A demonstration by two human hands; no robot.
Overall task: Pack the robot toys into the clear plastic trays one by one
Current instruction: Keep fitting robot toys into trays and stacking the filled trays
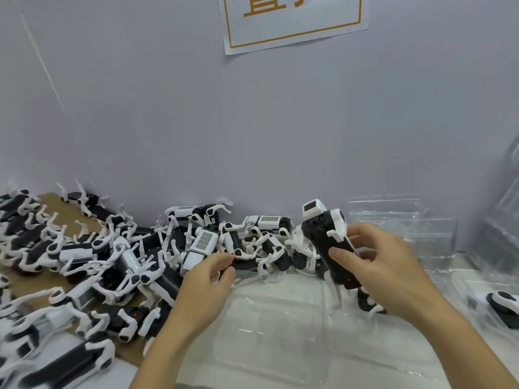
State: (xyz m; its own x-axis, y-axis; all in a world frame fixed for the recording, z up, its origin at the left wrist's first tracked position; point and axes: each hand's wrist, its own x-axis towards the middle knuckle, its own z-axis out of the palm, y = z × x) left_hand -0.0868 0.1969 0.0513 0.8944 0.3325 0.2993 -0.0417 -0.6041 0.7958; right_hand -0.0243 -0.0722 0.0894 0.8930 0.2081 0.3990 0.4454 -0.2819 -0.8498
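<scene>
My right hand point(384, 265) grips a black-and-white robot dog toy point(327, 237), lifted and tilted above the table. An empty clear plastic tray point(280, 327) lies flat in front of me, below both hands. My left hand point(207, 282) reaches toward the heap of robot toys point(118, 259), its fingertips touching a toy at the heap's edge; whether it grips that toy I cannot tell. Another robot toy point(502, 306) lies in a clear tray at the right edge.
Several robot toys cover a brown cardboard sheet point(75, 217) at the left and run along the grey wall point(252, 122). A stack of clear trays point(401, 223) stands at the back right. A paper sign point(295, 21) hangs on the wall.
</scene>
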